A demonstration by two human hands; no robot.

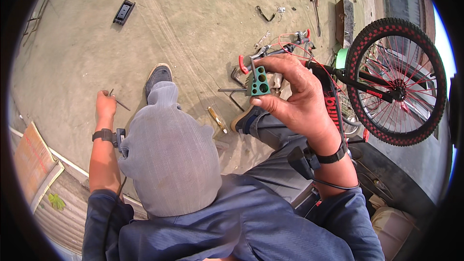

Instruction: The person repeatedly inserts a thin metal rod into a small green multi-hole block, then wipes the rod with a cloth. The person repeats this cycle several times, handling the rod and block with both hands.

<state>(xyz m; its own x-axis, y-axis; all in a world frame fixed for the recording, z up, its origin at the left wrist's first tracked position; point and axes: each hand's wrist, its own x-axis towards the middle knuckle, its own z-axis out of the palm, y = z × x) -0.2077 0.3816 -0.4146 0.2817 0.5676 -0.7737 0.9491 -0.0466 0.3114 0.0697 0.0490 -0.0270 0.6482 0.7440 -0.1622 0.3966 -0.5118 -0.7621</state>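
My right hand [302, 92] is raised over my right leg, its thumb and fingers pinching a green hex key holder [261, 81] with round holes in its face. A grey metal key [253, 67] stands up at the holder's left edge. Low on the left, my left hand [106, 105] is closed around a thin dark hex key [123, 104], its end sticking out to the right. Beyond the holder, dark L-shaped hex keys [237, 97] show near my right shoe; whether they touch it I cannot tell. A screwdriver with a yellowish handle [216, 118] lies on the ground between my feet.
On the right, a bicycle with a black-and-red wheel [397, 82] lies close to my right arm, its handlebar [290, 48] ahead of my hand. A wrench [262, 39], a black oblong block [124, 12] and a rusty metal channel [344, 21] lie farther out.
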